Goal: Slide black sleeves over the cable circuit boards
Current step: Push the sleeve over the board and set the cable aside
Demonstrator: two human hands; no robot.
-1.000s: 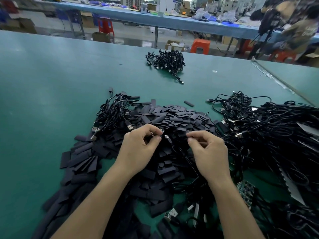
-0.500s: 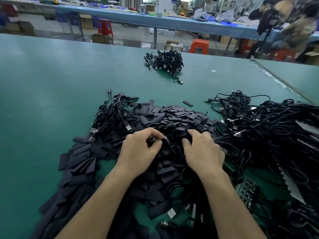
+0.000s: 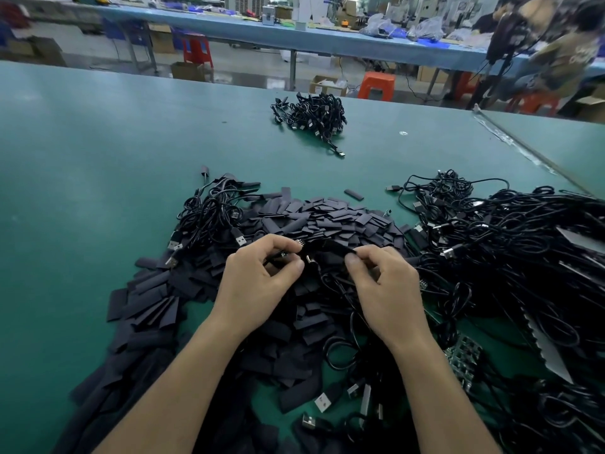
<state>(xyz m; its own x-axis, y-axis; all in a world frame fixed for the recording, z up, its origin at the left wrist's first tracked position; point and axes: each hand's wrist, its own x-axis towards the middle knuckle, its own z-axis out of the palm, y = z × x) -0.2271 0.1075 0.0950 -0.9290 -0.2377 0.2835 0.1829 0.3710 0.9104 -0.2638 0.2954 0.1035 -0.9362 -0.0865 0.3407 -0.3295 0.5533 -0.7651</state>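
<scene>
Over the sleeve pile (image 3: 330,217) on the green surface (image 3: 98,152), the left hand (image 3: 258,283) pinches a cable's circuit board (image 3: 298,245) steady; the right hand (image 3: 386,286) pinches a black sleeve (image 3: 337,248) just beside it, apparently aligned for sliding on.

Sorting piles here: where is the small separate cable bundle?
Head view: the small cable bundle lies alone at the far middle of the green table, beyond the black sleeve pile.
</scene>
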